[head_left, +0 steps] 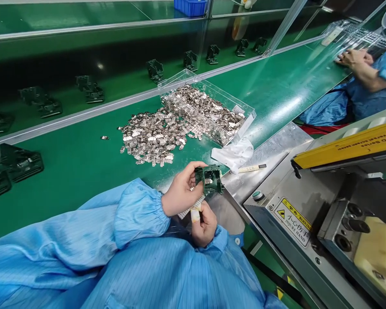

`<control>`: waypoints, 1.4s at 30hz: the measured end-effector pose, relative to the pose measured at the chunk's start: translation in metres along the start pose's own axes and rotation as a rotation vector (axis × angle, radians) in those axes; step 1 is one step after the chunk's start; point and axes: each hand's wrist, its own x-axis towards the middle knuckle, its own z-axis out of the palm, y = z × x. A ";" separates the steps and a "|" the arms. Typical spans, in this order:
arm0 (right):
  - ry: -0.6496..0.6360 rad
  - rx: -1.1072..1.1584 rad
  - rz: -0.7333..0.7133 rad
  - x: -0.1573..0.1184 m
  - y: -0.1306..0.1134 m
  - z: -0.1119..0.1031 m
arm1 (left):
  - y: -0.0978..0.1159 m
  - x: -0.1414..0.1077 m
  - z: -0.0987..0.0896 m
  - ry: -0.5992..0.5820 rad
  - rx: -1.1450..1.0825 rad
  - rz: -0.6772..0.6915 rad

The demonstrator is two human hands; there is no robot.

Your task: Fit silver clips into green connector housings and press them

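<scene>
My left hand [183,189] grips a dark green plastic housing [216,185] between thumb and fingers. A square opening faces up in it, and a small silvery piece shows inside. Just below, my right hand [205,225] is closed, with a pale, yellow-stained wrapping on one finger; what it pinches is hidden. A white ridged strip [187,210] lies between the two hands, partly covered, and I cannot tell which hand touches it. Beyond them, small metal clips [154,139] form a loose heap on the green bench [83,167], beside a clear plastic box [249,118] filled with more.
A white cloth [234,154] and a pen [252,168] lie on the metal ledge. At right stands a machine [286,189] with a hand-injury warning label. Dark housings [21,162] rest at far left; several others line the back. A co-worker's hands [354,58] are at upper right.
</scene>
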 end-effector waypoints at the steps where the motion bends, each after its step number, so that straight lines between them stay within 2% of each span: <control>1: -0.004 -0.007 -0.002 -0.001 0.001 0.001 | 0.000 0.000 0.000 0.000 -0.002 -0.004; 5: -0.064 -0.025 0.026 -0.003 0.009 0.002 | -0.001 0.001 -0.002 0.007 0.019 -0.002; 10: -0.169 -0.072 0.184 -0.002 0.012 -0.007 | 0.000 0.010 -0.013 0.061 0.040 0.005; 17: -0.173 -0.131 0.376 -0.004 0.005 -0.017 | 0.001 0.020 -0.024 0.097 -0.127 -0.001; 23: -0.194 -0.153 0.426 -0.007 -0.004 -0.015 | 0.008 0.002 -0.028 0.072 -0.159 -0.003; 28: -0.225 -0.185 0.457 -0.005 -0.002 -0.014 | 0.014 -0.017 -0.038 0.044 -0.139 -0.015; 32: -0.257 -0.229 0.443 -0.001 -0.002 -0.017 | 0.018 -0.022 -0.045 0.059 -0.136 -0.064; 35: -0.257 -0.260 0.414 0.004 -0.012 -0.028 | 0.018 -0.022 -0.046 0.061 -0.152 -0.076; 39: -0.230 -0.251 0.387 0.012 -0.040 -0.048 | 0.015 -0.025 -0.043 0.061 -0.190 -0.078; 42: -0.092 -0.172 0.354 0.020 -0.060 -0.054 | 0.011 -0.029 -0.039 0.050 -0.190 -0.090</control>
